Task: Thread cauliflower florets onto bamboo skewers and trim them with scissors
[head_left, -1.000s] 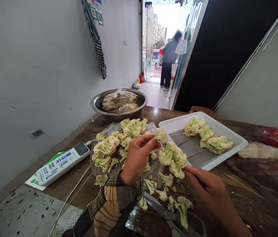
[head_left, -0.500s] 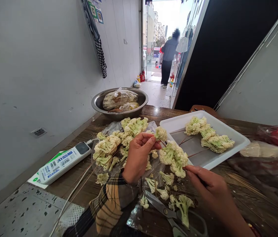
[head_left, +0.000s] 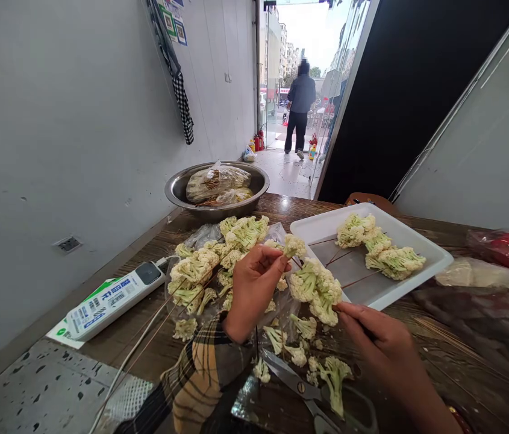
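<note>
Between thumb and fingers, my left hand (head_left: 256, 286) pinches a small cauliflower floret (head_left: 294, 246). My right hand (head_left: 378, 334) is closed at the lower right end of a cauliflower skewer (head_left: 315, 286), whose florets are bunched together; the stick is mostly hidden. The left hand's floret is close to the skewer's upper end, where a short bit of thin stick shows. Behind the left hand lies a pile of cauliflower (head_left: 245, 235) on clear plastic. Loose florets (head_left: 303, 325) and a pair of scissors (head_left: 299, 386) rest on the table below my hands.
A white tray (head_left: 437, 262) at right holds skewered cauliflower. A metal basin (head_left: 173, 190) with bagged skewers stands at the back. At left lies a boxy white power strip (head_left: 105, 310) with a cable. Plastic bags (head_left: 475, 313) cover the right side. A person (head_left: 300, 102) stands at the doorway.
My hands keep almost the same pose, with the floret still beside the skewer. The view has shifted slightly. The person at the doorway has moved left and farther off.
</note>
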Action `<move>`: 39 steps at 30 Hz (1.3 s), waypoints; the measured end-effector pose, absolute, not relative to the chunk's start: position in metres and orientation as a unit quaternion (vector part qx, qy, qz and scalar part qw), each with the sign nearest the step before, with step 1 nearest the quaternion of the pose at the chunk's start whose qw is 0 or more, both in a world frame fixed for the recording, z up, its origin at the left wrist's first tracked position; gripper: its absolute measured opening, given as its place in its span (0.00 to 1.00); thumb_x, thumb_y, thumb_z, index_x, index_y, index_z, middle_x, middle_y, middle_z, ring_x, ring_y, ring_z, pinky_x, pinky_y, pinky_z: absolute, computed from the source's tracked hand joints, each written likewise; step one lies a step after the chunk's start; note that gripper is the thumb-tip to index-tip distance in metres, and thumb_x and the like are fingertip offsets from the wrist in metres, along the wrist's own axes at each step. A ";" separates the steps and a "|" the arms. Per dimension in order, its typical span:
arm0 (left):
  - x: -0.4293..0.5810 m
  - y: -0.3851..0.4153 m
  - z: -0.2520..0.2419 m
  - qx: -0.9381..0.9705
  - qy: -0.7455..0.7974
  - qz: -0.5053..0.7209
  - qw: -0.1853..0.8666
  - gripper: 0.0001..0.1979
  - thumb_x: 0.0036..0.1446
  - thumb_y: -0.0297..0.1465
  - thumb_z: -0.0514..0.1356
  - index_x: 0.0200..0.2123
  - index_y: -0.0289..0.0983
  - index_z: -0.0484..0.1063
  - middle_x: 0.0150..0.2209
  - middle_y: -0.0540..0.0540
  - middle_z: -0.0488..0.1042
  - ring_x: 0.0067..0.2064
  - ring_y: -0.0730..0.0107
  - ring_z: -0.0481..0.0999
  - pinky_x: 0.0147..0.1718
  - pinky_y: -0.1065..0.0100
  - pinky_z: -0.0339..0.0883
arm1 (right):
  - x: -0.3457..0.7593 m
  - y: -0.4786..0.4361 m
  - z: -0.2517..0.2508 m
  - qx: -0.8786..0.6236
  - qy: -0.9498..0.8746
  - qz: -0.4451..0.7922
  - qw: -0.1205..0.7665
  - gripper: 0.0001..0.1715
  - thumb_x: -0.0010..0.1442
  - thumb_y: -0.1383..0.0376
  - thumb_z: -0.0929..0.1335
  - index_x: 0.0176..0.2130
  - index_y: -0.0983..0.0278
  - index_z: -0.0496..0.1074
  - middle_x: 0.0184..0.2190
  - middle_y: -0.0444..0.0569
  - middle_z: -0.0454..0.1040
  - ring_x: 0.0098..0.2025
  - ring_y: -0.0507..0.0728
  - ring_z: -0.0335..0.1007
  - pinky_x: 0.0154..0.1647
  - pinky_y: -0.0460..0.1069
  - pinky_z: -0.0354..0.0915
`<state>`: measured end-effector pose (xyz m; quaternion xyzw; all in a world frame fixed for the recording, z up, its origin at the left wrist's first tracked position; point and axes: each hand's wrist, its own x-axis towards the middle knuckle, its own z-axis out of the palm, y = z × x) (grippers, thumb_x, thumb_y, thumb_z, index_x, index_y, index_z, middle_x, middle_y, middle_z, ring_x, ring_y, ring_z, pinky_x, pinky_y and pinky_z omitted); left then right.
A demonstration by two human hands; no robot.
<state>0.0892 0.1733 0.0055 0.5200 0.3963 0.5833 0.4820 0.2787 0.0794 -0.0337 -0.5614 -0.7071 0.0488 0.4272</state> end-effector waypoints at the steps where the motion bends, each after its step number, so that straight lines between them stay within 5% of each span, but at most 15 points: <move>1: 0.089 0.174 0.005 0.524 0.396 0.581 0.481 0.07 0.50 0.32 0.65 0.30 0.35 0.72 0.25 0.50 0.75 0.29 0.71 0.77 0.31 0.71 0.69 | 0.279 0.079 -0.034 -0.561 -0.708 0.046 0.427 0.13 0.63 0.64 0.65 0.39 0.63 0.79 0.35 0.50 0.82 0.35 0.56 0.80 0.38 0.46 0.75; 27: 0.079 0.175 0.005 0.702 0.347 0.532 0.322 0.03 0.53 0.28 0.62 0.29 0.40 0.77 0.32 0.47 0.78 0.36 0.65 0.76 0.38 0.67 0.67 | 0.274 0.077 -0.033 -0.549 -0.706 0.021 0.447 0.11 0.61 0.66 0.65 0.38 0.61 0.79 0.33 0.48 0.82 0.33 0.57 0.80 0.39 0.48 0.75; 39: 0.086 0.179 0.002 0.555 0.348 0.504 0.563 0.12 0.55 0.39 0.62 0.36 0.36 0.77 0.35 0.45 0.76 0.33 0.70 0.74 0.34 0.71 0.68 | 0.272 0.082 -0.033 -0.589 -0.664 0.075 0.454 0.13 0.63 0.63 0.64 0.38 0.62 0.78 0.34 0.49 0.82 0.33 0.56 0.79 0.35 0.48 0.74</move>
